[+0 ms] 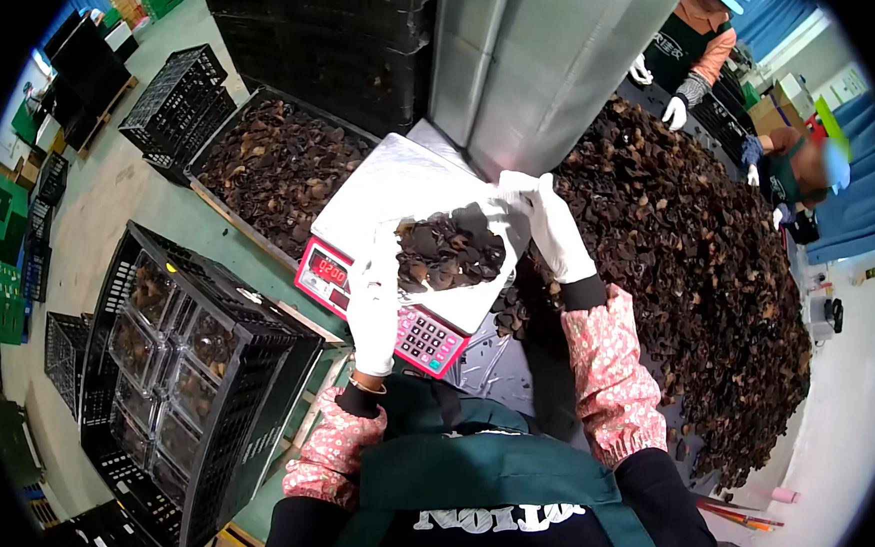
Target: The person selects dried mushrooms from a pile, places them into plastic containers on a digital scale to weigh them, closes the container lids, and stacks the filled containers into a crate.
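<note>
Grey table covering (pixel 500 371) is crowded by a heap of dark dried pieces (pixel 688 279), beside which a scale (pixel 357 203) is placed. On its pan, a clear plastic container (pixel 444 296) of similar pieces is set; its rim appears gripped by the right hand (pixel 553 225). Whether the left hand (pixel 373 310), against the opposite side, is closed cannot be told. Pieces could be spilled if the rim slips — and weight misread through hand pressure. "0200" is apparently displayed; apron (pixel 486 467) lettering is partly obscured.

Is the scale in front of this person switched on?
On: red digits glow on the display of the scale, beside the person's left hand.
</note>
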The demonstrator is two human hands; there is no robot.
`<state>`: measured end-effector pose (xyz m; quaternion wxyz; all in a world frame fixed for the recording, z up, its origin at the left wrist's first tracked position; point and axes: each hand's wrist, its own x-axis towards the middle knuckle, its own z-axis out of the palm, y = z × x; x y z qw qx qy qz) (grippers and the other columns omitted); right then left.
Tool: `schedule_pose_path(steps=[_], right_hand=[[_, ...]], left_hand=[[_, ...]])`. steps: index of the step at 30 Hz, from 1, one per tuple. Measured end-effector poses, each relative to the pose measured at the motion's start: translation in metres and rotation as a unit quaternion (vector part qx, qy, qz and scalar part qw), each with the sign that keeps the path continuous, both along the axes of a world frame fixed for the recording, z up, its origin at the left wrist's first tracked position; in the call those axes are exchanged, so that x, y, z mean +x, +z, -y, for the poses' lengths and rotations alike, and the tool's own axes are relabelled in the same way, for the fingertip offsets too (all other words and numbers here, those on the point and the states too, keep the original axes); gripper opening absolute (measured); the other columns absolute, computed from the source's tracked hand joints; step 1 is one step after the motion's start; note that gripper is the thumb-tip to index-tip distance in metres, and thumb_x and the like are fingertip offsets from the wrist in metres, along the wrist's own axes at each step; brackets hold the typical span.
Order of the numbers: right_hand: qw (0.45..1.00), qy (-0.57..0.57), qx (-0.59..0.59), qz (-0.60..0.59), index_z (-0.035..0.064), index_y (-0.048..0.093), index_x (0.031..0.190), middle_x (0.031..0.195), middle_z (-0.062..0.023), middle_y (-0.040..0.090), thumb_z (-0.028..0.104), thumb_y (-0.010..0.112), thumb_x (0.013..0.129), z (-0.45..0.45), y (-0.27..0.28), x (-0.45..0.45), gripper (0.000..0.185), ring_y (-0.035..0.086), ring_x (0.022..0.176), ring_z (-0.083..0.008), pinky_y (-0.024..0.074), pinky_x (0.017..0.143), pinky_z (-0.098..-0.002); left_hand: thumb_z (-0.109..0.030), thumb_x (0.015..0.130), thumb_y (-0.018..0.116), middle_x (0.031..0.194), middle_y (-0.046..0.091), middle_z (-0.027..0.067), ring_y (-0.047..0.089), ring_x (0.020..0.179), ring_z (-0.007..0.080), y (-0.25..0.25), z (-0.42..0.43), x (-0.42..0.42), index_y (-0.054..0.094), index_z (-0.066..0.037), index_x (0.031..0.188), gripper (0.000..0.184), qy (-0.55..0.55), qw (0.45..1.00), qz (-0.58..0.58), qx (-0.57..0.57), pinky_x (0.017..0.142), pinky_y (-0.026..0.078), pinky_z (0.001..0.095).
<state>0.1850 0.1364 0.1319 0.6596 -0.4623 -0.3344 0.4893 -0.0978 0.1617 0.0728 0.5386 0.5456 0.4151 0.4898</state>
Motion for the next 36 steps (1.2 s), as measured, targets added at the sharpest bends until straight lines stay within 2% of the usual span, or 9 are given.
schedule_pose_path(steps=[2,4,6,8,10,11,18,29,36], right_hand=[[0.974,-0.032,-0.042,0.22,-0.0007,0.064,0.12,0.121,-0.0094,0.064,0.029,0.057,0.101,0.027,0.01,-0.01,0.036,0.056,0.118,-0.0229,0.0422,0.105,-0.0381],[0.803,-0.081,0.043,0.589,0.0067,0.064,0.124,0.122,-0.014,0.063,0.026,0.07,0.088,0.047,-0.007,-0.011,0.041,0.061,0.113,-0.0259,0.046,0.1,-0.0327],[0.876,-0.089,-0.03,0.473,0.0067,0.065,0.119,0.122,-0.014,0.063,0.028,0.072,0.088,0.068,-0.008,-0.029,0.038,0.063,0.106,-0.026,0.0501,0.092,-0.0344],[0.84,-0.126,-0.138,0.51,0.0055,0.066,0.104,0.092,-0.0097,0.067,0.039,0.068,0.091,0.078,-0.021,-0.037,0.036,0.065,0.078,-0.0191,0.0509,0.07,-0.0344],[0.887,-0.014,-0.317,0.335,0.0042,0.066,0.094,0.074,-0.0073,0.063,0.041,0.063,0.095,0.086,0.003,-0.041,0.037,0.06,0.064,-0.011,0.047,0.059,-0.0283],[0.937,0.025,-0.229,0.261,0.0053,0.066,0.087,0.066,-0.0022,0.061,0.039,0.06,0.099,0.09,-0.009,-0.034,0.036,0.056,0.056,-0.0067,0.04,0.049,-0.0246],[0.965,0.172,-0.175,-0.096,0.0076,0.066,0.094,0.074,0.0027,0.062,0.031,0.058,0.101,0.101,-0.012,-0.022,0.026,0.054,0.06,-0.0025,0.0352,0.047,-0.017],[0.99,0.043,-0.131,-0.012,0.0076,0.06,0.083,0.069,0.0019,0.055,0.028,0.055,0.099,0.108,-0.041,-0.046,0.026,0.042,0.051,-0.0048,0.0287,0.047,-0.0217],[0.991,0.048,-0.12,-0.014,0.0035,0.064,0.117,0.087,-0.0072,0.069,0.027,0.054,0.102,0.141,-0.019,-0.048,0.03,0.051,0.054,-0.0065,0.0361,0.046,-0.0205]], left_hand=[[-0.021,0.107,0.044,0.085,0.056,0.0034,0.053,0.061,0.0079,0.002,0.006,0.001,0.041,-0.003,0.141,0.039,-0.018,0.987,0.117,-0.11,0.055,0.045,0.0214],[-0.026,0.109,0.038,0.081,0.057,0.0024,0.053,0.06,0.0072,-0.008,0.009,-0.002,0.042,-0.003,0.141,0.04,-0.039,0.984,0.148,-0.089,0.052,0.044,0.0215],[-0.026,0.108,0.039,0.077,0.057,0.0017,0.053,0.057,0.0072,-0.013,0.011,-0.009,0.045,-0.003,0.138,0.038,-0.067,0.983,0.144,-0.094,0.05,0.043,0.0215],[-0.026,0.108,0.04,0.074,0.058,0.001,0.053,0.055,0.0071,-0.017,0.015,-0.011,0.047,-0.003,0.135,0.036,-0.095,0.981,0.139,-0.101,0.048,0.042,0.0215],[-0.027,0.108,0.042,0.068,0.058,0.0,0.05,0.049,0.0071,-0.004,0.019,-0.006,0.052,-0.004,0.126,0.032,-0.084,0.981,-0.175,0.022,0.045,0.04,0.0214],[-0.028,0.107,0.043,0.068,0.06,0.0021,0.051,0.047,0.0076,0.014,0.026,-0.007,0.053,-0.004,0.121,0.029,-0.106,0.981,-0.114,-0.112,0.046,0.042,0.0209],[-0.027,0.105,0.048,0.086,0.067,0.0077,0.061,0.058,0.0102,0.017,0.041,-0.014,0.036,-0.004,0.146,0.048,-0.183,0.966,0.08,-0.163,0.055,0.052,0.0226],[-0.02,0.102,0.048,0.076,0.063,0.0019,0.057,0.059,0.0078,0.021,0.045,-0.002,0.038,-0.002,0.147,0.049,-0.124,0.983,0.081,-0.111,0.053,0.045,0.0198],[-0.037,0.104,0.049,0.094,0.065,0.0105,0.064,0.067,0.0172,0.023,0.035,-0.044,0.028,-0.01,0.154,0.061,-0.046,0.976,0.056,-0.205,0.06,0.054,0.0268]])
